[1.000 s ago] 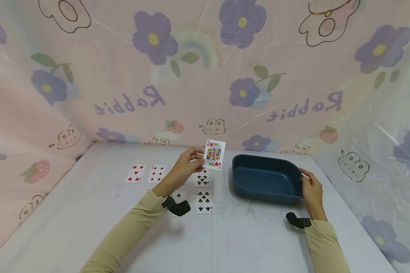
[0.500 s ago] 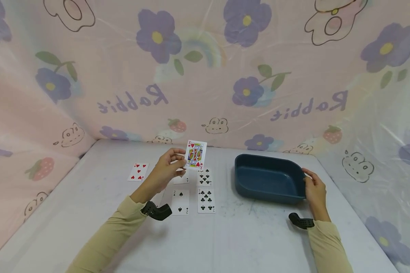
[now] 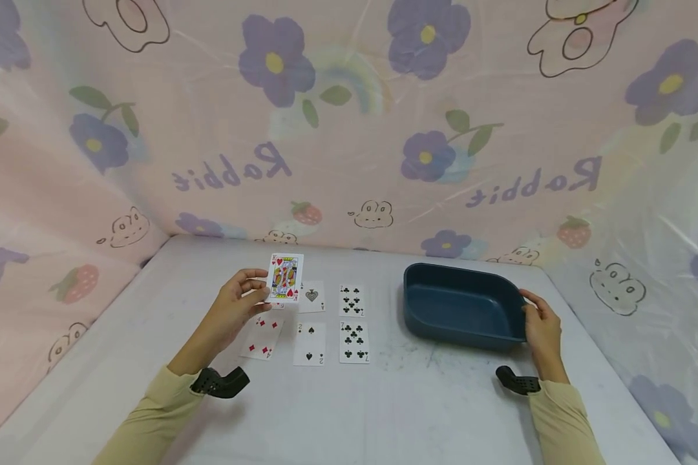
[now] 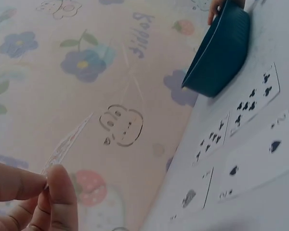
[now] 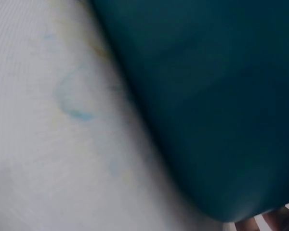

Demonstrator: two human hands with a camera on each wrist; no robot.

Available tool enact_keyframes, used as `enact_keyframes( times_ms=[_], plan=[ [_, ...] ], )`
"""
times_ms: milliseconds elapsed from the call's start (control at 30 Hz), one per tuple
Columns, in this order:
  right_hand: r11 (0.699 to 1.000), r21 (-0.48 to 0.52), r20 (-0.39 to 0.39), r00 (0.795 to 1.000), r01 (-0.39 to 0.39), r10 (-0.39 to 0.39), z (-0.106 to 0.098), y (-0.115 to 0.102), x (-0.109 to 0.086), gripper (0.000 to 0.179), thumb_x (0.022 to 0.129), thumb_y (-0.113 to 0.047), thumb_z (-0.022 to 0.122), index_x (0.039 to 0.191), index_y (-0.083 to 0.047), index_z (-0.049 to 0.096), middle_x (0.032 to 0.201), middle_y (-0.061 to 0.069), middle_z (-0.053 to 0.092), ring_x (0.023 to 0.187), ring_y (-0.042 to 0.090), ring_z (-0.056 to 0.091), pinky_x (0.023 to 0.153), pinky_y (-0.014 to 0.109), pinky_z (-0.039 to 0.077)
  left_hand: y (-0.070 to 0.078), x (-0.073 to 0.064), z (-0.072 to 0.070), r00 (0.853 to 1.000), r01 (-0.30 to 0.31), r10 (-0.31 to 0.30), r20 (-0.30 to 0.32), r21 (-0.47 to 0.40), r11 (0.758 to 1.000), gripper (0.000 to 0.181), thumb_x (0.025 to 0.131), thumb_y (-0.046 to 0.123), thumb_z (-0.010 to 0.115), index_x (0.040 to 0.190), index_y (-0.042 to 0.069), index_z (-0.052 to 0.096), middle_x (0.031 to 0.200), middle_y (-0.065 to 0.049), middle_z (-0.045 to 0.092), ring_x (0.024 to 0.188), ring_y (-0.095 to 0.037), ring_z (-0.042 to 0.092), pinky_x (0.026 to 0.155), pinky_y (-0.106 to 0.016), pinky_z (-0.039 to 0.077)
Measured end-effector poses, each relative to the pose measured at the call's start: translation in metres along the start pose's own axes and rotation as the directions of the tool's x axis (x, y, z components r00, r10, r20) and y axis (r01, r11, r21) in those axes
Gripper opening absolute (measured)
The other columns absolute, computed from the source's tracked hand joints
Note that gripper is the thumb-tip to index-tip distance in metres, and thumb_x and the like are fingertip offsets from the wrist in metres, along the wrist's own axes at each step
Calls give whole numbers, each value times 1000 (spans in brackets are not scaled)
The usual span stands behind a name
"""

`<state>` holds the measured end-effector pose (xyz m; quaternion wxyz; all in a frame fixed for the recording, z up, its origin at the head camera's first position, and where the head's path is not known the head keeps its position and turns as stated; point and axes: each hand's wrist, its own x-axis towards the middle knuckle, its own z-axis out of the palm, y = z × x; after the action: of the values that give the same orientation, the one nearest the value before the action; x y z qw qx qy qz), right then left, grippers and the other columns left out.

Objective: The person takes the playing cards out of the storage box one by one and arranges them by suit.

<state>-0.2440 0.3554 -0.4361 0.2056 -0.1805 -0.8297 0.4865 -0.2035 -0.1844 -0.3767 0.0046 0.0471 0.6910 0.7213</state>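
My left hand pinches a king of hearts between thumb and fingers, raised over the table with its face toward me. In the left wrist view the same king of hearts shows nearly edge-on above the fingertips. Behind it in the head view lies a red card, mostly covered. Close by are an ace of spades, a four of diamonds and a two of spades. My right hand grips the right end of a dark blue rectangular tub, which has nothing in it.
Two seven of clubs cards, a far one and a near one, lie face up between the other cards and the tub. A white cloth covers the table. Patterned sheets hang behind and at both sides.
My left hand has carried the king of hearts leftward across the card rows and slightly lower, uncovering the ace, two of spades and four of diamonds. The right hand stays at the tub.
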Motion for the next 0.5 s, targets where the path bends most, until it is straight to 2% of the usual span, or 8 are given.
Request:
enact_keyframes(
  times_ms=[233, 500],
  plan=[
    [1000, -10, -5, 1000, 6, -6, 0, 3, -1, 39, 101, -20, 41, 136, -10, 55, 68, -5, 39, 59, 9, 38, 53, 25, 32, -11, -20, -36, 1000, -11, 11, -2, 46, 999, 40, 98, 1, 53, 133, -8, 35, 101, -8, 51, 88, -13, 59, 79, -28, 53],
    [1000, -1, 3, 1000, -9, 9, 1, 0, 1, 40, 101, -21, 40, 137, -11, 54, 71, -3, 40, 63, 9, 40, 54, 24, 33, -16, -35, -78, 997, 70, -74, 26, 142, 987, 46, 98, -1, 52, 138, -10, 29, 102, -9, 50, 88, -12, 59, 79, -29, 53]
  ],
)
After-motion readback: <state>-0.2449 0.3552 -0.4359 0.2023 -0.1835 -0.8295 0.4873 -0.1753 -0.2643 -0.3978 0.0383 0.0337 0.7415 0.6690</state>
